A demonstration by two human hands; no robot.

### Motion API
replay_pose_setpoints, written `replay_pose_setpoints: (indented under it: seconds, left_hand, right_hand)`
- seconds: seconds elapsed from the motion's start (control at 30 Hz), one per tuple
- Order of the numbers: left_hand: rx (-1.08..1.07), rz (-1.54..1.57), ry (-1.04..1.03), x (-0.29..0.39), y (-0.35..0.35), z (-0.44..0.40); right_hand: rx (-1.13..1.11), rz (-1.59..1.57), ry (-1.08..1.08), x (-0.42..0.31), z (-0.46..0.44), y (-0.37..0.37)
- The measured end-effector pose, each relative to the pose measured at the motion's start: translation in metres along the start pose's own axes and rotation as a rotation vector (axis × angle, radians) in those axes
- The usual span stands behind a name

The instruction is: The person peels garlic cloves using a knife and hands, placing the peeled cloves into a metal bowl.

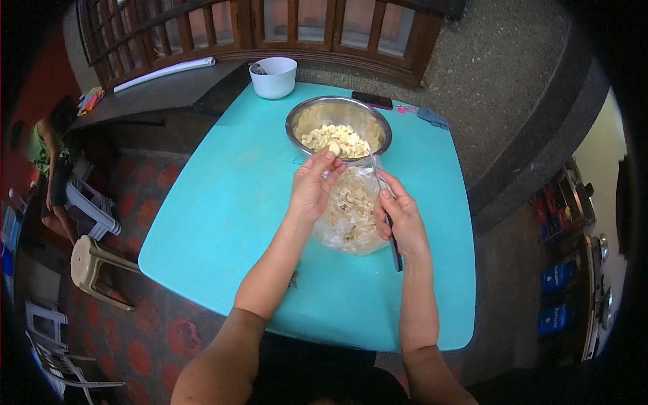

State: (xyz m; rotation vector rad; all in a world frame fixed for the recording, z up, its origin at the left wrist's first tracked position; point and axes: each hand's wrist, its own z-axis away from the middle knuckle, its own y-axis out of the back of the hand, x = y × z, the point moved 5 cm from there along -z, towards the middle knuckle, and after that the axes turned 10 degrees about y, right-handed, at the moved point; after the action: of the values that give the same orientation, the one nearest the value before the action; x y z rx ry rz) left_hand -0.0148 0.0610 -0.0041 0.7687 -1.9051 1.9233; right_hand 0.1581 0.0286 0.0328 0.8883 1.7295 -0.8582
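My left hand pinches a small pale round piece at its fingertips, just over the near rim of a steel bowl. Many cream-coloured pieces lie in that bowl. In my right hand is a knife, its dark handle pointing back toward me and its thin blade reaching up to the bowl's edge. Between and below both hands, a clear plastic bag holds pale, thin scraps and rests on the turquoise table.
A white bowl with something dark inside stands at the far left table corner. Along the far edge lie a dark phone and a blue-grey cloth. A beige stool stands left, with a person beyond it.
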Motion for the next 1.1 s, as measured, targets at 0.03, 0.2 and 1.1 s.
replay_pose_setpoints:
  seconds: [0.03,0.2,1.1]
  left_hand:
    - [-0.005,-0.020,-0.015,0.002,0.000,0.000]
    - [0.087,-0.357,-0.217,0.025,0.003,0.001]
    - [-0.421,-2.170,0.008,-0.057,-0.005,0.006]
  right_hand:
    - [-0.022,0.147,0.043,0.004,-0.002,0.005]
    - [-0.102,1.030,0.210,0.015,0.002,0.019]
    - [-0.103,1.294,-0.188,-0.001,0.010,0.020]
